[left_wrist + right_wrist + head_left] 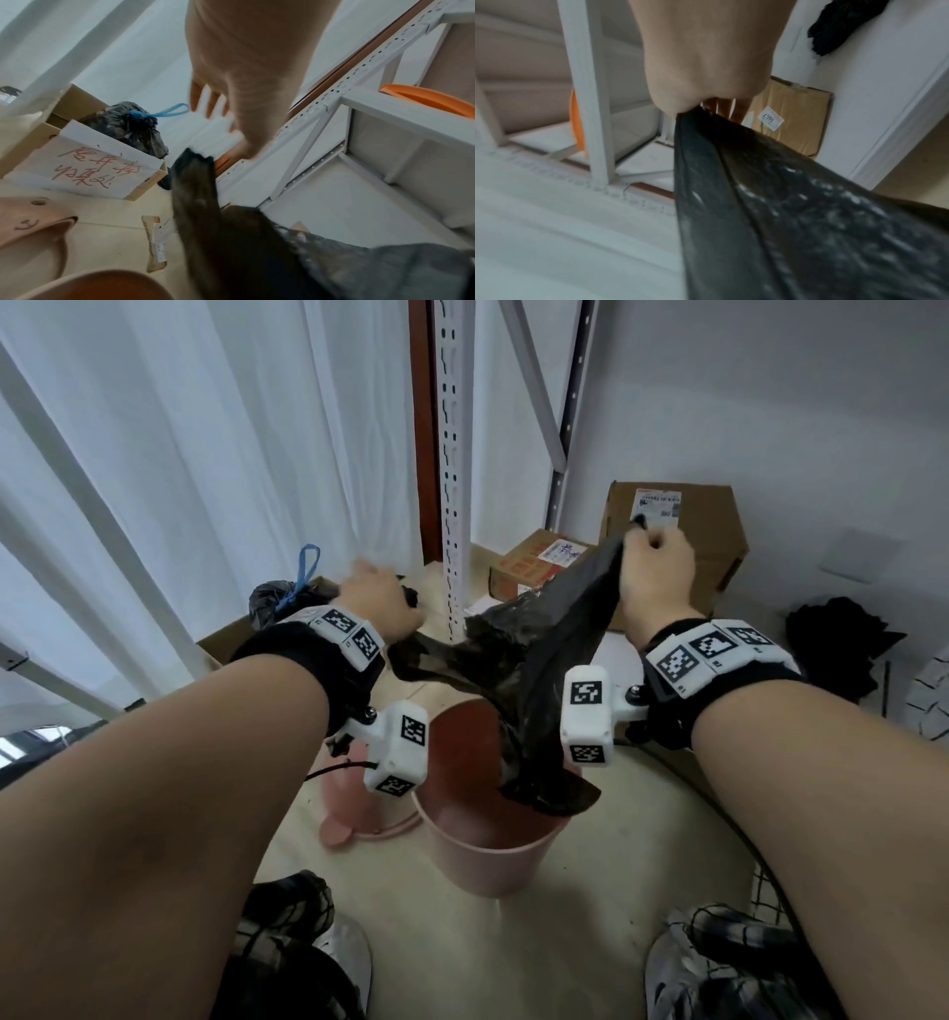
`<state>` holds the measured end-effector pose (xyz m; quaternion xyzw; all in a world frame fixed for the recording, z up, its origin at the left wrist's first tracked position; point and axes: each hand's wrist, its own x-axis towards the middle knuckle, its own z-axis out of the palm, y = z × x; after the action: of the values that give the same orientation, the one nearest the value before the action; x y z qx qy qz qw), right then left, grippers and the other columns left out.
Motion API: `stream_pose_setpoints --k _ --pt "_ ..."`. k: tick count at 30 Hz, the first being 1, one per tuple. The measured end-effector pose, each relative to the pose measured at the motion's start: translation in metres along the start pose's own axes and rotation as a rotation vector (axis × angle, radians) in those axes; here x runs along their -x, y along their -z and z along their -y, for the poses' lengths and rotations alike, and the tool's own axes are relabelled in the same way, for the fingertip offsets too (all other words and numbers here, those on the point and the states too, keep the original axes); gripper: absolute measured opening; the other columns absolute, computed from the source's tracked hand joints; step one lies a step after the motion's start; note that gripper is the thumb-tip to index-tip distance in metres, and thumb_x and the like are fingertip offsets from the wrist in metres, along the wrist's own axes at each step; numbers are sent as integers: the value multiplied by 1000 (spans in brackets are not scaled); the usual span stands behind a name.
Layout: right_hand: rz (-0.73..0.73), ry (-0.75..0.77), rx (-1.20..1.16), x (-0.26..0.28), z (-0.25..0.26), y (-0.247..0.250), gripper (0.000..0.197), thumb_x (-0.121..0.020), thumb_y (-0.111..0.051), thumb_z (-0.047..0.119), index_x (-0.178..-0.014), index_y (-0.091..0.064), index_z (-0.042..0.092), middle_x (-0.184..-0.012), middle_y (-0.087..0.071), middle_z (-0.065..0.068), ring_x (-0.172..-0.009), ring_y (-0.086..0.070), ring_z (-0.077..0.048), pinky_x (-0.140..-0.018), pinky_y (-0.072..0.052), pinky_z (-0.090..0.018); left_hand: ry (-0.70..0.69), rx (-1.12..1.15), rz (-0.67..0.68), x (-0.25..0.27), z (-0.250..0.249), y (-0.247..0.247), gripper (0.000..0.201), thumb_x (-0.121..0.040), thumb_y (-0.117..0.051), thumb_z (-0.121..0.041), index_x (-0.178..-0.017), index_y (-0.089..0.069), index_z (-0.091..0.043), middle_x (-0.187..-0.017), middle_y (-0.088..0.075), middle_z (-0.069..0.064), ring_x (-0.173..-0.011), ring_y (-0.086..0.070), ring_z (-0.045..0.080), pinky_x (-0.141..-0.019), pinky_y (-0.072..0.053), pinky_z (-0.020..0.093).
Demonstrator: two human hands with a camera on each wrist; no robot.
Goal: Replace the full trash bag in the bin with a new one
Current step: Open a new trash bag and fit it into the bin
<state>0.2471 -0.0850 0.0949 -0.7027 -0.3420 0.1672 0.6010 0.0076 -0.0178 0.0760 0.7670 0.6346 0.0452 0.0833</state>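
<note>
A pink bin stands on the floor between my feet with nothing lining it. Above it hangs a new black trash bag, its lower end drooping into the bin's mouth. My right hand grips one top corner in a fist. My left hand is at the other corner; in the left wrist view its fingers are spread straight, and the bag's tip sits just off the thumb, blurred. The full bag, tied with a blue drawstring, lies in a cardboard box at the left.
The bin's pink lid lies on the floor left of the bin. A white slotted shelf upright rises just behind the bag. Cardboard boxes stand at the back right beside a black heap. White curtains hang at the left.
</note>
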Motion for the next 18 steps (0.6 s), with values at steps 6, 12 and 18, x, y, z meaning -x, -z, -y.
stream_pose_setpoints --k 6,12,18 --pt "391 228 -38 27 18 -36 29 -88 -62 20 -63 -48 23 -65 -52 3 -66 -50 -14 -65 -44 -29 -436 666 27 21 -61 19 60 -92 -48 -52 -135 -38 -12 -131 -51 1 -115 -52 11 -98 -42 19" --pt "516 308 11 20 16 -24 11 -83 -71 16 -81 -66 6 -81 -64 -13 -77 -60 -20 -77 -54 -41 -461 477 -59 10 -50 25 45 -88 -61 -39 -120 -60 -8 -111 -65 2 -102 -60 14 -93 -46 27" --pt "567 388 122 26 23 -27 14 -85 -65 6 -79 -62 19 -75 -61 2 -70 -59 -12 -56 -51 -14 -483 206 -274 14 -61 26 24 -92 -47 -17 -104 -65 -5 -98 -67 13 -95 -60 28 -75 -38 27"
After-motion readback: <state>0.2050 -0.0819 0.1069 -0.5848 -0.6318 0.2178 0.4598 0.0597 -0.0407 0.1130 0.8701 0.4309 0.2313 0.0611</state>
